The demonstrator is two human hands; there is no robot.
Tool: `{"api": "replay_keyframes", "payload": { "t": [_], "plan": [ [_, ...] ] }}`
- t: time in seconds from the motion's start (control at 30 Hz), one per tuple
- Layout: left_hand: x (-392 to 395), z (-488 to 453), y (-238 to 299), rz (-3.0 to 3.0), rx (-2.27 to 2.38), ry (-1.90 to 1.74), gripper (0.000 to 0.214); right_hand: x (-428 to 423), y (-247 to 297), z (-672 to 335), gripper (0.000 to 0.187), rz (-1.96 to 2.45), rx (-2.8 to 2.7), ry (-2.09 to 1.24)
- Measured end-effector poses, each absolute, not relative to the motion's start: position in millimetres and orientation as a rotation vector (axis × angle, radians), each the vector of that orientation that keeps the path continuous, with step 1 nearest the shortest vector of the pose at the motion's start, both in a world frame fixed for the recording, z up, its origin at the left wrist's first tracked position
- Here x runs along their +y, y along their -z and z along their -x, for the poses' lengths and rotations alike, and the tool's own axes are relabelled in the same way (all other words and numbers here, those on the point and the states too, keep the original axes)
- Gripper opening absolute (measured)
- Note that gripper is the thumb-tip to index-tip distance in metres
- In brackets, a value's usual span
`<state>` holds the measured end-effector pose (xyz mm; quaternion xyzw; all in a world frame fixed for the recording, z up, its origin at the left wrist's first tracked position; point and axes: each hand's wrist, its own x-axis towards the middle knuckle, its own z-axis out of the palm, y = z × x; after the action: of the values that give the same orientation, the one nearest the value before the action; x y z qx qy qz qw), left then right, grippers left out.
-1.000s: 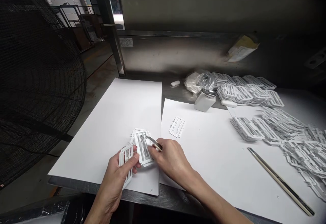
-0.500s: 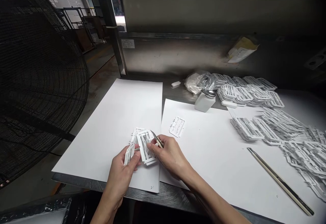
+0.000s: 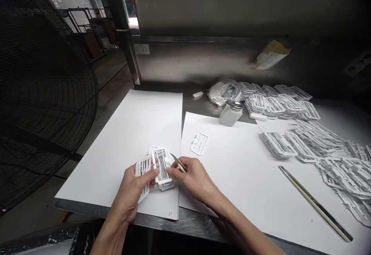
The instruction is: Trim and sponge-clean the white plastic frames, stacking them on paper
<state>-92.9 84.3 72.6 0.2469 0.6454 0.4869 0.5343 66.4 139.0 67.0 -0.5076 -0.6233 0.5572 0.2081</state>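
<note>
My left hand (image 3: 131, 187) is closed on a white slotted plastic frame (image 3: 143, 166), held tilted on the left. Its thumb also presses the near edge of a second white plastic frame (image 3: 161, 158). On that second frame's right side, the fingertips of my right hand (image 3: 195, 177) pinch the edge. My right hand also grips a slim craft knife (image 3: 181, 165), its pointed dark tip aimed up and left. Further white frames (image 3: 155, 148) show partly behind and under the held ones, over the paper (image 3: 145, 119). One thin frame (image 3: 199, 143) lies flat to the right.
Stacks of white frames (image 3: 344, 177) fill the right side, with more stacks (image 3: 278, 104) behind. A slim beige-and-dark tool (image 3: 315, 202) lies at the right. A dispenser bottle (image 3: 231, 115) stands near a plastic bag (image 3: 223, 92). A large fan guard (image 3: 52, 92) is at left.
My left hand has shifted slightly left and turned its frame to show more of its face. Its thumb now reaches the second frame. The view has shifted slightly.
</note>
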Motion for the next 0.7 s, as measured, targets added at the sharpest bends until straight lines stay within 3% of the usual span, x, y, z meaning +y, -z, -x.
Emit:
{"api": "replay_keyframes", "payload": {
  "t": [0.47,0.7],
  "plan": [
    [80,46,-96,-0.289,1.232,-1.186,0.052,128,-96,-120,0.02,1.224,-1.424,-1.782],
    [90,23,-87,-0.179,1.028,-1.207,0.052,122,-95,-145,0.026,1.241,-1.341,-1.875]
  ]
}}
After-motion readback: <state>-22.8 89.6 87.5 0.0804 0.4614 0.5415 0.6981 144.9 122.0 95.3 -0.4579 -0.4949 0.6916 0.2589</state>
